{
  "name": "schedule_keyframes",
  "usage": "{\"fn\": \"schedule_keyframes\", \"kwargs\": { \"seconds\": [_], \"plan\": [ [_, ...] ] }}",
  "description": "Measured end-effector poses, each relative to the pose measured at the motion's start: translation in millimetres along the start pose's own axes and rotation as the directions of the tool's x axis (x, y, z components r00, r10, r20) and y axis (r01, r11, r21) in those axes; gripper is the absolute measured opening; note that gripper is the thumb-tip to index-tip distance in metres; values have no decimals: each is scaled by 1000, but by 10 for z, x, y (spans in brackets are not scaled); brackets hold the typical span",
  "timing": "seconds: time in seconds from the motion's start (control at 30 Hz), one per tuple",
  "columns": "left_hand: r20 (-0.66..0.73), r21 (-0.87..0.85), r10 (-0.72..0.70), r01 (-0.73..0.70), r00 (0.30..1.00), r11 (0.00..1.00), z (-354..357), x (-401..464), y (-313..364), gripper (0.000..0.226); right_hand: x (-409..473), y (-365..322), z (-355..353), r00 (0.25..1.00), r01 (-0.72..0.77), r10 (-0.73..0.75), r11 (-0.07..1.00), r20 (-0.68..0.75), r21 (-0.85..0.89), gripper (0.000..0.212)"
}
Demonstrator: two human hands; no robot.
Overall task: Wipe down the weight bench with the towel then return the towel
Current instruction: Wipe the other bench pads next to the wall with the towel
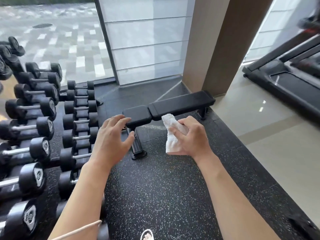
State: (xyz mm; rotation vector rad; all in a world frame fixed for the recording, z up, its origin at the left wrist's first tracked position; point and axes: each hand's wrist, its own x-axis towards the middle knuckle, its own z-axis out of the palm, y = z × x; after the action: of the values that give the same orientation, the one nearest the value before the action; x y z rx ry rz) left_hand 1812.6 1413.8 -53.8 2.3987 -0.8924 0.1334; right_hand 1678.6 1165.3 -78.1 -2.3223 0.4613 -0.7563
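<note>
While both hands are raised short of the bench (pixel 180 103), the right hand (pixel 192 135), at 3 o'clock of frame centre, grips the crumpled white towel (pixel 171 135); the left hand (pixel 114 135), at 9 o'clock, hangs spread and holds nothing. Wiping appears not yet begun. Risk: the bunched towel gives little contact area, so passes may miss the far pad. Dumbbells (pixel 76 122) beside the bench crowd the left side.

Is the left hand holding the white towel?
No, the crumpled white towel is gripped by the right hand; the left hand is open and holds nothing.
</note>
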Motion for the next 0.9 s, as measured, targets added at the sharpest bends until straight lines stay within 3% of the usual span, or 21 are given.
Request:
{"fn": "schedule_keyframes", "kwargs": {
  "seconds": [0.37,0.7,0.9],
  "plan": [
    [-38,94,-85,88,996,992,264,877,-202,64,956,386,283,1000,1,-2,1000,31,26,30],
    [-167,112,-220,241,961,964,558,1703,169,63,2198,979,250,985,126,-138,985,102,119,30],
    [-221,151,-297,333,929,931,617,1931,155,70,2662,1166,582,963,154,-192,968,188,197,29]
  ]
}}
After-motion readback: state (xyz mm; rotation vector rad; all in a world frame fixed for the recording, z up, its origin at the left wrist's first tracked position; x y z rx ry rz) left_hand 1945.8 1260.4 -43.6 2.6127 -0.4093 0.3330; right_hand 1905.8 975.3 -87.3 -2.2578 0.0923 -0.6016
